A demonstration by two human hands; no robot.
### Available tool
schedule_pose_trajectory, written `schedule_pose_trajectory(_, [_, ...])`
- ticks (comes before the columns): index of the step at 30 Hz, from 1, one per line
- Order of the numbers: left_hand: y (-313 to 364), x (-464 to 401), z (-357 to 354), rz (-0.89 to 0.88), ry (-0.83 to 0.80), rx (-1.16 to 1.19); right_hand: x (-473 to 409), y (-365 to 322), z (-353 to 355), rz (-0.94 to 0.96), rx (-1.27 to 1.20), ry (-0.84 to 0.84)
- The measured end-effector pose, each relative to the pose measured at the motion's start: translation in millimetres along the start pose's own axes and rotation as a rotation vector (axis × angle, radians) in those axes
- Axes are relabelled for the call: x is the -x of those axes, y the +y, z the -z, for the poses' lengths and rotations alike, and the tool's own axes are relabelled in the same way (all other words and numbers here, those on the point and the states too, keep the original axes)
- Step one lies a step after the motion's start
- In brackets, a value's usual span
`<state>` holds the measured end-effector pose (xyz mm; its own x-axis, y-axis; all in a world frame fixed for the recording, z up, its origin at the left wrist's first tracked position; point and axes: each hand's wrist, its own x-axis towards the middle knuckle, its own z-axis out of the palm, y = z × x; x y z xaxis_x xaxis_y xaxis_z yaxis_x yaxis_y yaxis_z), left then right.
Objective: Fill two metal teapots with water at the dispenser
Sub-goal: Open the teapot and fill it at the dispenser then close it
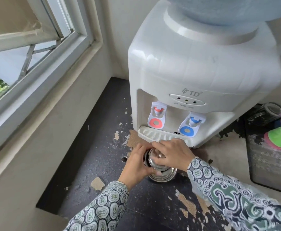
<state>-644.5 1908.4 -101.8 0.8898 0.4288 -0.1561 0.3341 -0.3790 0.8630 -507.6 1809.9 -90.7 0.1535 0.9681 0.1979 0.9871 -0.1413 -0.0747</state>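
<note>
Teapot (154, 161) between both curled hands

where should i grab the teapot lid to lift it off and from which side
Pinch the raised centre of the lid from straight above; it lies flat on the upright teapot. The right hand already covers it while the left hand grips the pot's side.

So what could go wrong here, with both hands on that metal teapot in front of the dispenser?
The teapot sits on the counter short of the drip tray, not under the red tap or blue tap, so water would miss it. If the red tap is hot, bare metal could scald the left hand gripping it.
</note>
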Motion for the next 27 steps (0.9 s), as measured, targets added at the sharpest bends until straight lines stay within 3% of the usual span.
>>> schedule_pose_trajectory(3, [1, 3, 0, 0.015, 0.021, 0.055, 5, 3, 0, -0.029, 0.02, -0.078])
schedule_pose_trajectory(8, [2, 4, 1, 0.038, 0.011, 0.066, -7, 5, 10, 0.038, -0.146, -0.281])
schedule_pose_trajectory(16, [0, 0, -4, 0.064, 0.008, 0.029, -30, 16, 6, 0.395, -0.024, -0.143])
schedule_pose_trajectory(27, [5, -1, -1, 0.065, 0.034, -0.03, -41, 22, 0, 0.571, -0.066, -0.123])
